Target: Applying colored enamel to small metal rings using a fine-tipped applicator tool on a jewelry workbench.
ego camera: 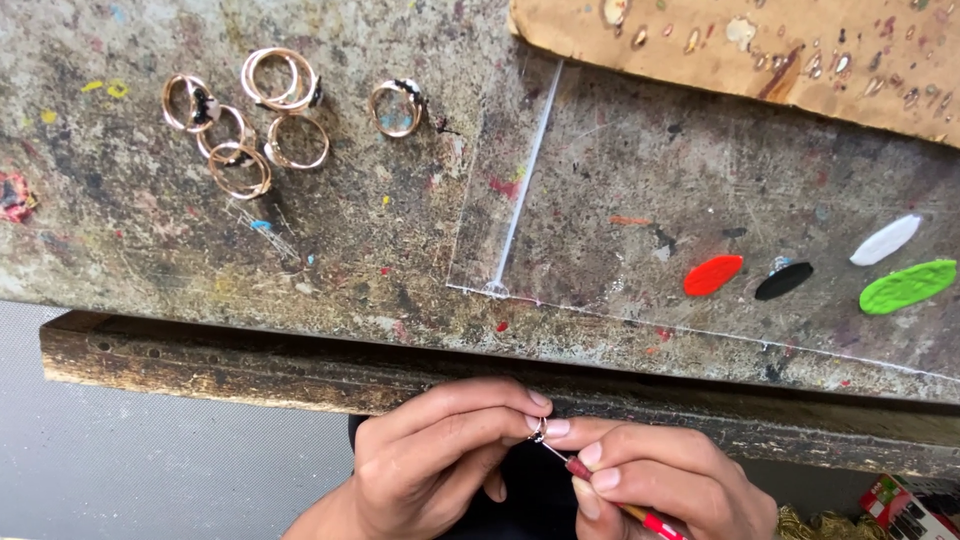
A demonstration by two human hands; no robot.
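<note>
Even, soft daylight, faint shadows, sharp focus throughout.

package (905,505) | bottom right corner | boxy, red, white and green, partly cut off

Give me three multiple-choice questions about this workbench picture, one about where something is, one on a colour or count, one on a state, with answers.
1. Where do the loose gold rings lie on the workbench?
A. upper left
B. lower right
C. on the cardboard

2. How many colour blobs sit on the clear sheet at right?
A. two
B. four
C. six

3. What is the left hand doing?
A. resting flat on the bench
B. pinching a small ring
C. hanging empty

Answers:
1. A, the rings cluster at the upper left, apart from the cardboard.
2. B, a red blob, a black blob, a white blob and a green blob show.
3. B, its fingertips pinch the small ring while the right hand holds a thin red-handled tool to it.
</note>
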